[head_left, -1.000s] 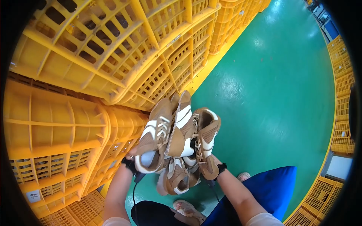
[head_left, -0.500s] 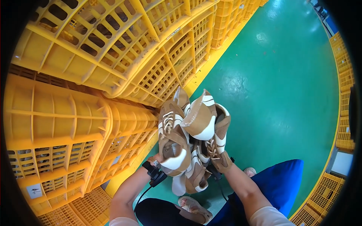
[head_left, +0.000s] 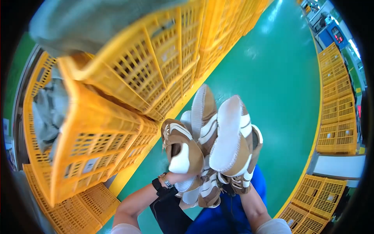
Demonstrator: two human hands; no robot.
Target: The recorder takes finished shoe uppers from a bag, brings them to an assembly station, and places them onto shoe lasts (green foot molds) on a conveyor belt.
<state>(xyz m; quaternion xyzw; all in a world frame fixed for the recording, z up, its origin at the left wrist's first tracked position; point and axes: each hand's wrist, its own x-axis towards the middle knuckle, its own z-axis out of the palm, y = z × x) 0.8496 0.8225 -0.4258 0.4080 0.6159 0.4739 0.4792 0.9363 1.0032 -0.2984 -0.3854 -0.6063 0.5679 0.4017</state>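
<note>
A bundle of several brown and white sneaker uppers is held up before me between my two hands. On the left, one laced upper lies with its opening turned up. Two more stand sole side out, showing white stitched undersides; the nearer one is this right-hand upper. Smaller uppers hang at the bottom of the bundle. My left hand, with a watch and black strap at the wrist, grips the bundle from below, fingers mostly hidden. My right hand is covered by the uppers; only its forearm shows, reaching into them.
Stacked yellow plastic crates line my left, some with grey-green cloth in or over them. A green floor aisle runs ahead, edged by yellow lines. More yellow crates and a blue machine stand along the right.
My view has swung, so the crate tops and the right-side machine now show. The bundle has tilted, turning the white undersides of its uppers toward me. Both hands still carry it.
</note>
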